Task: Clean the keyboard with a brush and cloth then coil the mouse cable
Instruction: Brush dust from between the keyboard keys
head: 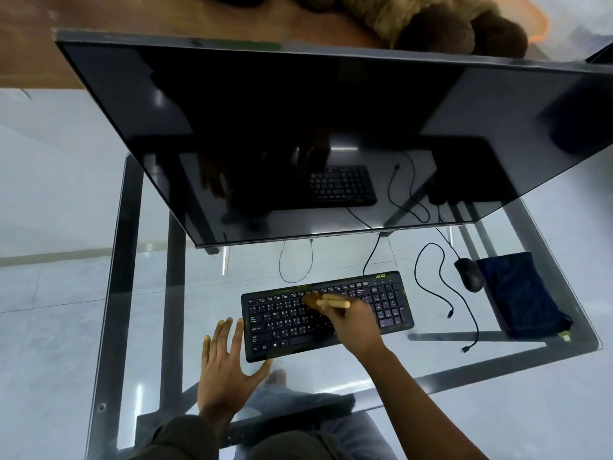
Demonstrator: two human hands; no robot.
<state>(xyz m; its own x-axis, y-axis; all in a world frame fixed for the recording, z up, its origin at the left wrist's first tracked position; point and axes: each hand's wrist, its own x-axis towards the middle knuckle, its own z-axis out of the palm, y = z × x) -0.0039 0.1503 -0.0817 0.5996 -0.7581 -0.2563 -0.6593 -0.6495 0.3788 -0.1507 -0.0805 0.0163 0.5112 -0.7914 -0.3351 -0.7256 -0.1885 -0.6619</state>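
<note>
A black keyboard point(391, 300) lies on the glass desk point(185, 287). My right hand point(356, 323) is over its middle keys, gripping a wooden brush point(326, 301) whose bristles rest on the upper key rows. Flat on the glass sits my left hand point(229, 356), fingers spread, its thumb touching the keyboard's front left corner. To the right lies a black mouse point(468, 274), and its cable point(441, 287) trails loose across the desk. A dark blue cloth point(520, 293) is folded beside the mouse.
A large dark monitor point(298, 127) tilts over the back of the desk. Thin cables point(296, 260) hang under it. The desk's right edge point(583, 313) runs just past the cloth. My knees show through the glass below.
</note>
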